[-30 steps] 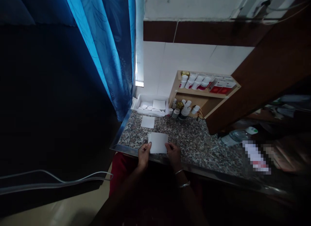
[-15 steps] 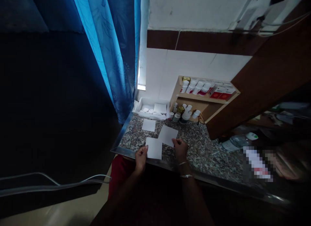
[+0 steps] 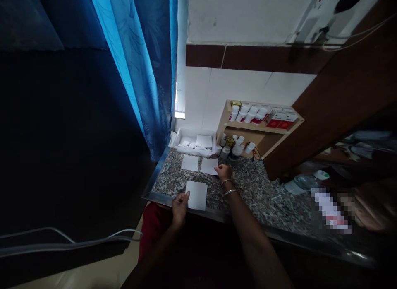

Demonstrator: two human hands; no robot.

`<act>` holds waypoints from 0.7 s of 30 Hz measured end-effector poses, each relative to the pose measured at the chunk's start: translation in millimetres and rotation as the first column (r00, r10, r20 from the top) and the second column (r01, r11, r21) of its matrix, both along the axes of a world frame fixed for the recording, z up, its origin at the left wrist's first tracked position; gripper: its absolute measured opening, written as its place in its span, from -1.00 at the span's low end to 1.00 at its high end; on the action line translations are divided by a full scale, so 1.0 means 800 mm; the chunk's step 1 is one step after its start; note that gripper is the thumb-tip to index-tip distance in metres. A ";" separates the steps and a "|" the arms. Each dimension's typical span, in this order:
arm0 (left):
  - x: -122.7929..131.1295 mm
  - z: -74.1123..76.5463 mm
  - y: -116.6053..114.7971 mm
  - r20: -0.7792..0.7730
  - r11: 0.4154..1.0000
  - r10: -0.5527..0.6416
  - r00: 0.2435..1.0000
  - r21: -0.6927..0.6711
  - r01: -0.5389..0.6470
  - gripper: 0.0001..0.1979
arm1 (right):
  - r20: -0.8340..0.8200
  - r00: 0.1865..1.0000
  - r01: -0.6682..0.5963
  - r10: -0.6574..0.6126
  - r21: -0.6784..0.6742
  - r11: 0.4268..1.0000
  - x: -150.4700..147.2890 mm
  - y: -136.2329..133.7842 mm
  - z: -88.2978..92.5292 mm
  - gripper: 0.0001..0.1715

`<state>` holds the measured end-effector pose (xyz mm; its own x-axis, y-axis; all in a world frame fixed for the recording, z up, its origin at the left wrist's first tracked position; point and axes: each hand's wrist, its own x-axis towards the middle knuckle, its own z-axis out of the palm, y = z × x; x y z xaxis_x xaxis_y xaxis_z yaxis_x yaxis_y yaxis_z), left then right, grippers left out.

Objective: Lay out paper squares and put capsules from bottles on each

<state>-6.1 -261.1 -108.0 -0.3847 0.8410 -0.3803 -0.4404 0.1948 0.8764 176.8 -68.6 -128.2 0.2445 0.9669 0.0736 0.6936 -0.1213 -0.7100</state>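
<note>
My left hand (image 3: 180, 206) is closed on the left edge of a small stack of white paper squares (image 3: 196, 195), held near the counter's front edge. Farther in, my right hand (image 3: 223, 172), with bangles at the wrist, pinches the right corner of a single white paper square (image 3: 209, 166). That square lies on or just over the speckled stone counter (image 3: 248, 189); I cannot tell which. Just left of it, another white paper square (image 3: 190, 162) lies flat, with a narrow gap between the two.
Behind the squares stands a white plastic tray (image 3: 178, 147) with folded papers. A wooden shelf (image 3: 263, 128) holds white bottles and red-and-white boxes. To the right lies a clear bottle (image 3: 305, 181). A blue curtain (image 3: 155, 73) hangs at the left.
My right hand has moved away from me and slightly left with its paper square, bringing it beside the one on the counter. My left hand still holds the stack near the front edge.
</note>
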 end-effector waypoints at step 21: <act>0.026 0.010 0.017 0.056 1.000 0.011 0.998 0.027 -0.013 -0.58 | -0.604 0.792 -0.139 0.087 -0.039 0.990 -0.027 -0.184 0.009 -0.60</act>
